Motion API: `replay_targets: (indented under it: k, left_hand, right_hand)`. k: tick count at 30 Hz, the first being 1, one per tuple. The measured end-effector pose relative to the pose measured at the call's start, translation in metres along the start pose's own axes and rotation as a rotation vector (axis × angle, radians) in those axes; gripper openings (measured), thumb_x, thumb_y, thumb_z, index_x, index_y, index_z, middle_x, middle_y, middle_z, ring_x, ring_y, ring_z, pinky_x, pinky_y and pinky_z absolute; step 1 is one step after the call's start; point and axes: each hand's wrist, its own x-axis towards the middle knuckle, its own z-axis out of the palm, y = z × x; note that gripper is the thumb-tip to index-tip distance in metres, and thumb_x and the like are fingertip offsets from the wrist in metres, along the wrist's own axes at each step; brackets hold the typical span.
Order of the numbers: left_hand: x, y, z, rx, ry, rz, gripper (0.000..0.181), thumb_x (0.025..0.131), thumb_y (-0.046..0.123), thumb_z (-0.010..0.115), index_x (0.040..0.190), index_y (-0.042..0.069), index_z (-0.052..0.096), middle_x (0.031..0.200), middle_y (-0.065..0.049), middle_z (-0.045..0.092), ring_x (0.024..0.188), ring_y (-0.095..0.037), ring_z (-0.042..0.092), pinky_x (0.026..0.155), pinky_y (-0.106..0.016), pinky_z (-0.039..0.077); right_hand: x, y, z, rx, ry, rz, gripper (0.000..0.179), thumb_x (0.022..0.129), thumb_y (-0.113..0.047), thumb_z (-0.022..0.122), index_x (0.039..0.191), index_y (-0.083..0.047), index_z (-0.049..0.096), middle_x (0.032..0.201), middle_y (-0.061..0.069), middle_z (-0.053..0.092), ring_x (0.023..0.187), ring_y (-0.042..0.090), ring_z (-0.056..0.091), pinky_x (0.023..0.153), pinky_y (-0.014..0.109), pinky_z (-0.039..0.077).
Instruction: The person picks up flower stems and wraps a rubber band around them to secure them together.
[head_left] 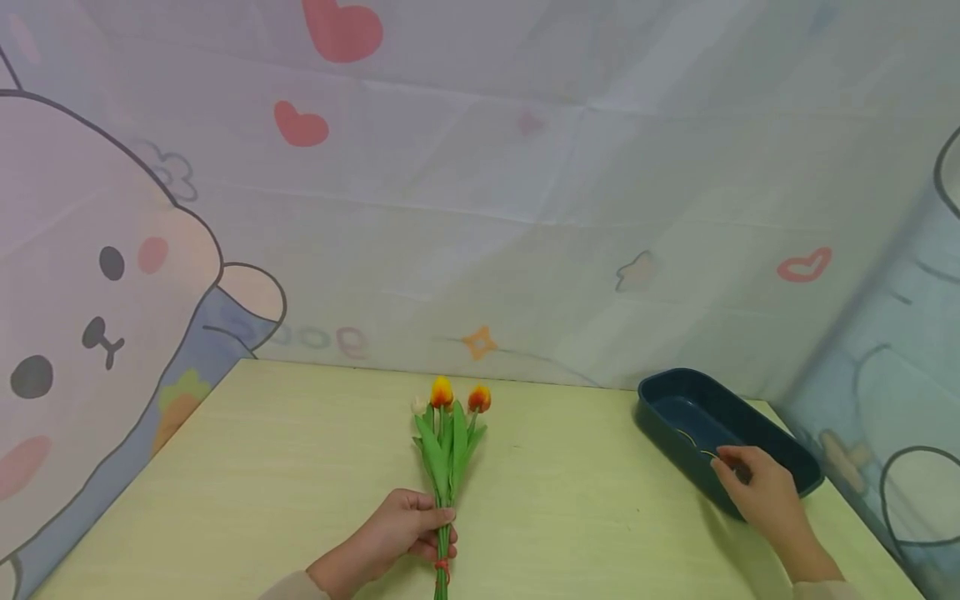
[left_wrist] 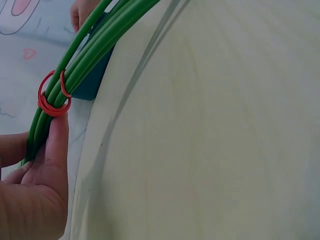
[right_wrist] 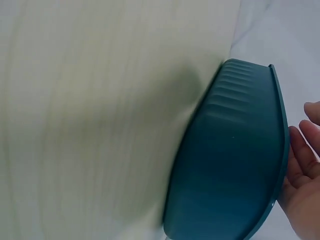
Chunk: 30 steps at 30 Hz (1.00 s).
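Observation:
My left hand (head_left: 420,525) grips a bunch of artificial tulips (head_left: 450,450) by the green stems, with yellow-orange and pale heads pointing away from me. A red rubber band (left_wrist: 54,102) circles the stems; in the left wrist view it sits against the thumb side of the hand. On the right, my right hand (head_left: 761,492) is at the near rim of a dark teal basin (head_left: 787,442), thumb and index finger close together. Thin yellow lines show by these fingertips; whether they are something pinched cannot be made out. In the right wrist view, the fingers (right_wrist: 302,150) curve loosely behind the rim.
The pale wooden table (head_left: 262,475) lies under everything, and the basin stands at its far right edge. A printed cloth (head_left: 480,183) with hearts and cartoon animals hangs along the back and sides.

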Motion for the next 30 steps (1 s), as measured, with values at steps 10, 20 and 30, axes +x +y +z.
replay_targets:
  k: [10, 20, 30]
  left_hand:
    - [0.005, -0.005, 0.000, 0.007, 0.014, -0.040, 0.021, 0.088, 0.012, 0.056, 0.083, -0.008, 0.060, 0.068, -0.005, 0.065, 0.060, -0.015, 0.064, 0.060, -0.032, 0.058]
    - [0.008, -0.010, -0.001, 0.005, 0.002, -0.062, 0.021, 0.088, 0.012, 0.056, 0.083, -0.009, 0.059, 0.067, -0.005, 0.064, 0.060, -0.015, 0.064, 0.061, -0.033, 0.058]
    - [0.008, -0.011, 0.002, 0.033, 0.002, -0.096, 0.022, 0.088, 0.012, 0.055, 0.085, -0.009, 0.060, 0.066, -0.004, 0.065, 0.060, -0.014, 0.064, 0.059, -0.030, 0.057]
  right_hand:
    - [-0.002, 0.004, 0.006, -0.015, -0.094, 0.027, 0.030, 0.089, -0.027, 0.056, 0.105, -0.002, 0.063, 0.097, 0.011, 0.063, 0.080, 0.021, 0.058, 0.058, 0.025, 0.047]
    - [-0.002, 0.004, 0.008, -0.019, -0.094, 0.009, 0.029, 0.089, -0.025, 0.057, 0.106, -0.002, 0.063, 0.096, 0.011, 0.064, 0.082, 0.024, 0.059, 0.060, 0.025, 0.048]
    - [-0.002, 0.008, 0.010, -0.020, -0.055, -0.017, 0.025, 0.087, -0.022, 0.059, 0.103, -0.003, 0.065, 0.094, 0.009, 0.065, 0.077, 0.018, 0.059, 0.058, 0.022, 0.048]
